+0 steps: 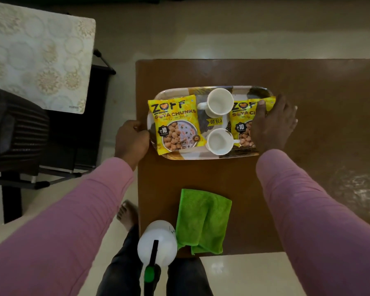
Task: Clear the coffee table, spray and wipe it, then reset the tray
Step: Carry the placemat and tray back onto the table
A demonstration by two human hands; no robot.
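A patterned oblong tray point(209, 155) lies on the brown coffee table point(308, 86). On it are two yellow soya chunk packets, one at the left point(175, 124) and one at the right point(242, 122), and two white cups, far point(219, 103) and near point(219, 141). My left hand point(131, 138) grips the tray's left rim. My right hand point(273, 122) lies flat over the tray's right end and the right packet, fingers spread. A green cloth point(203, 221) lies on the near part of the table beside a white spray bottle point(157, 242).
A side table with a pale patterned cover point(36, 54) stands at the left, with a dark chair point(15, 129) in front of it. My legs and bare foot point(127, 213) are at the table's near left corner. Pale floor surrounds the table.
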